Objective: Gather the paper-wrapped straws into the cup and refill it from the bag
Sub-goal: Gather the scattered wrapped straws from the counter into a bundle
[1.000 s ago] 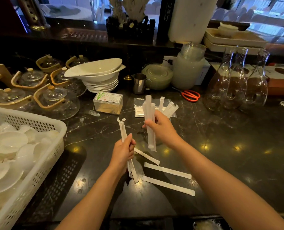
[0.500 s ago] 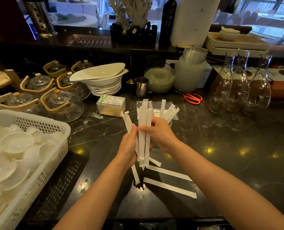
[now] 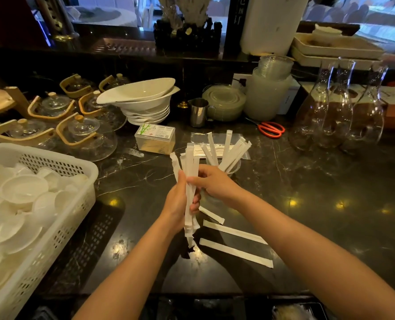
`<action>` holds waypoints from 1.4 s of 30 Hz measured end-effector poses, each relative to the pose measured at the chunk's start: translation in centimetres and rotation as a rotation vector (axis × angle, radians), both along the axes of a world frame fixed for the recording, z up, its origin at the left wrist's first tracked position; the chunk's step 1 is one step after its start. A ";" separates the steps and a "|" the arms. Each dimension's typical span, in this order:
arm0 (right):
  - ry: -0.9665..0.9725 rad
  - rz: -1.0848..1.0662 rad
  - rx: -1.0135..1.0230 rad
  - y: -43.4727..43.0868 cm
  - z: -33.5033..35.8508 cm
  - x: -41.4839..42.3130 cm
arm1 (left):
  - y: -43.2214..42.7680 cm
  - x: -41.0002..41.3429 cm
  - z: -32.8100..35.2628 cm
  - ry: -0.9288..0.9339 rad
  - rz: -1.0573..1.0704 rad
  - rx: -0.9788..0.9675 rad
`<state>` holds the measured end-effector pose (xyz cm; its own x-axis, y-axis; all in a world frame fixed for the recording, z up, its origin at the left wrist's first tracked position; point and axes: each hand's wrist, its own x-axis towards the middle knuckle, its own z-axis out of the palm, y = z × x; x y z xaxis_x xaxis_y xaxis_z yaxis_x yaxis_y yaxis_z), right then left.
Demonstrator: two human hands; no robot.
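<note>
Here, from the near edge of the counter outward:

Counter (image 3: 330, 204): dark marble with pale veins, glossy with small light spots.

Loose straws (image 3: 235, 252): three paper-wrapped ones lie flat on the counter at about 4 o'clock from the hands — the nearest is the longest in view, the next (image 3: 234, 232) lies just beyond it, and a short end (image 3: 211, 214) shows under the right wrist.

Left hand (image 3: 179, 202): closed around the lower half of an upright bundle of straws (image 3: 189, 181), fingers wrapped round it.

Right hand (image 3: 215, 183): fingers pinched on the same bundle from its right side, higher up than the left; the two hands touch.

Bundle: near upright, its top ends fanned a little, its bottom ends hanging below the left hand and clear of the counter.

Cup (image 3: 234, 166): clear glass, just beyond the right hand at 1 o'clock, with several wrapped straws (image 3: 226, 148) standing in it and leaning outward.

Bag (image 3: 242, 144): clear plastic, flat on the counter behind the cup — what it holds I cannot tell.

White basket (image 3: 53, 215): at 9 o'clock, full of small white dishes.

Toothpick box (image 3: 155, 139): at 11 o'clock from the hands.

Farther back: a stack of white bowls (image 3: 143, 100), a steel jug (image 3: 199, 112), orange-handled scissors (image 3: 271, 129) at 2 o'clock, glass carafes (image 3: 339, 112) beyond them.
</note>
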<state>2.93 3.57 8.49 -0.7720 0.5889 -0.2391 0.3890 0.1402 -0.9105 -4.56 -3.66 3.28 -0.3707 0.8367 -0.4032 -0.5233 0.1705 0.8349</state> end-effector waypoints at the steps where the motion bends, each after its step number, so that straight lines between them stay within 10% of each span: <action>1: -0.001 0.012 0.008 0.1 0.1 0.0 | 0.0 -0.1 0.0 -0.005 -0.015 0.007; 13: -0.084 0.036 0.109 1.9 -0.8 1.1 | -0.9 0.0 -1.0 0.135 -0.099 0.057; 28: -0.769 0.398 0.585 1.5 -6.0 8.3 | -2.6 0.2 -2.4 0.157 0.196 -0.142; 42: -0.836 0.483 0.744 -0.9 -7.4 9.1 | -3.5 0.7 -2.9 0.150 0.234 -0.164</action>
<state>12.01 2.67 1.09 -0.7191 0.4887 -0.4940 0.5804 0.8134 -0.0402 -3.88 -7.16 0.39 -0.6110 0.6501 -0.4518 -0.4371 0.1988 0.8772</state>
